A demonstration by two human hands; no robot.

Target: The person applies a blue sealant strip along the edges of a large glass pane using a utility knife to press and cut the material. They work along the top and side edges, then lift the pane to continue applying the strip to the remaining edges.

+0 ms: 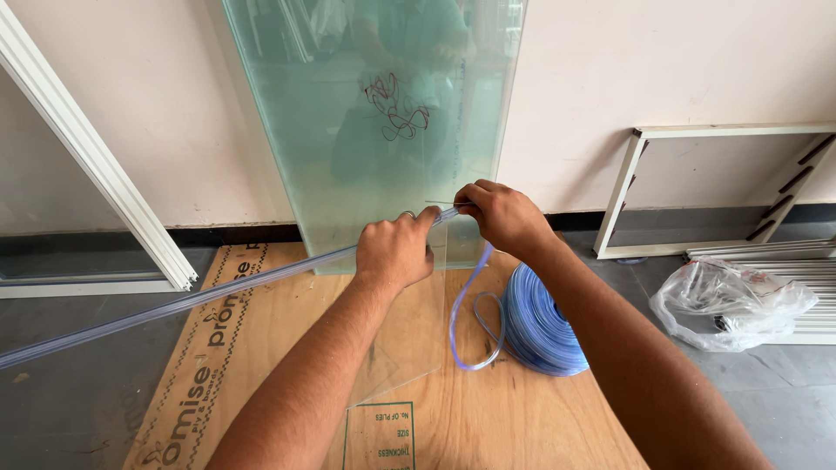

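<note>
Above the plywood sheet (pixel 488 426) on the floor, the left hand (pixel 396 251) has its grip closed around a clear plastic strip (pixel 174 306). Beside it, the right hand (pixel 505 218) pinches the strip's end, near the blue coil (pixel 540 326) and leaning glass pane (pixel 348 157).

A clear crumpled plastic bag (pixel 736 300) lies right; green-outlined label (pixel 380 435) on plywood.
</note>
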